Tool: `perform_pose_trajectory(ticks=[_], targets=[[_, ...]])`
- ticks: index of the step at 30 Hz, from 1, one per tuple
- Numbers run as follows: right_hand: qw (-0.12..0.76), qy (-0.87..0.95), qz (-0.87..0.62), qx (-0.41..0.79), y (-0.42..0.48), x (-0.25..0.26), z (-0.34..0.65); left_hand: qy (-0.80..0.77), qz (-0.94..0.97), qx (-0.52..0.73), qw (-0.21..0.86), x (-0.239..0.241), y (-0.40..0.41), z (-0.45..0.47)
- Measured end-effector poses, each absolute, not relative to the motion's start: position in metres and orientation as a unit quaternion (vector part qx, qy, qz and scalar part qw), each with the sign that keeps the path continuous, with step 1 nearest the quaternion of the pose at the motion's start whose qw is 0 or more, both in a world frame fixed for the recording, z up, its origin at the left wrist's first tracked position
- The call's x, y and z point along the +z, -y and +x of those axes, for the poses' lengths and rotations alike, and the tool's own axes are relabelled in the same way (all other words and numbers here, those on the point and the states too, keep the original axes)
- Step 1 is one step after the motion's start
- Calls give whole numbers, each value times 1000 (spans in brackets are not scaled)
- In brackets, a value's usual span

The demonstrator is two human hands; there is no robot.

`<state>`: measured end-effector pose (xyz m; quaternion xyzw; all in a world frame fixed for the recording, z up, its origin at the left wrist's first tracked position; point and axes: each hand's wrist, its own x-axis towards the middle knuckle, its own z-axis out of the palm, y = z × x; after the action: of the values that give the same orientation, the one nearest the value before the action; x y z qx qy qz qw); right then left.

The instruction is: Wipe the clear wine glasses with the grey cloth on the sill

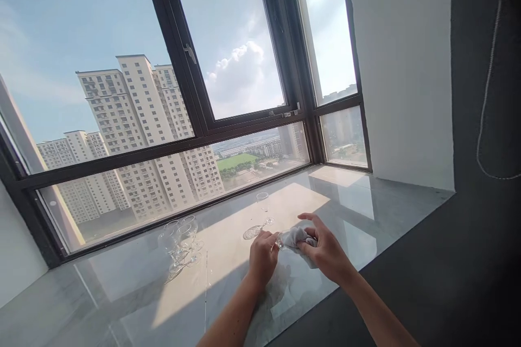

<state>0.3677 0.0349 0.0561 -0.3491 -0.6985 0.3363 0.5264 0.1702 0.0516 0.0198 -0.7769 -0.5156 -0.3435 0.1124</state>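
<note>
The right hand (325,246) pinches a cloth (293,237); just beside it, the left hand (264,256) curls round a mostly hidden glass (279,241) meeting the cloth. Beneath spreads a glossy sunlit sill (222,268). Farther back stand another glass (263,204) and a cluster of glasses (188,234), then windows (236,57) and towers (140,100).

We count one left hand (262,257) and one right hand (325,249). With them we see one cloth (295,237) and one partly hidden glass piece (279,240). We find one separate stemmed glass (263,203), and at least two grouped glasses (188,229), whose exact number we cannot tell. We also count one cord (483,111).
</note>
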Motion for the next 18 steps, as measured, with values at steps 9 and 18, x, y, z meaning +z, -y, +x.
perform_pose_trajectory(ticks=[9, 18], targets=[[511, 703, -408, 278, -36, 63, 383, 469, -792, -303, 245, 26, -49, 169], [603, 514, -301, 530, -39, 62, 386, 480, -786, -388, 29, 21, -48, 176]])
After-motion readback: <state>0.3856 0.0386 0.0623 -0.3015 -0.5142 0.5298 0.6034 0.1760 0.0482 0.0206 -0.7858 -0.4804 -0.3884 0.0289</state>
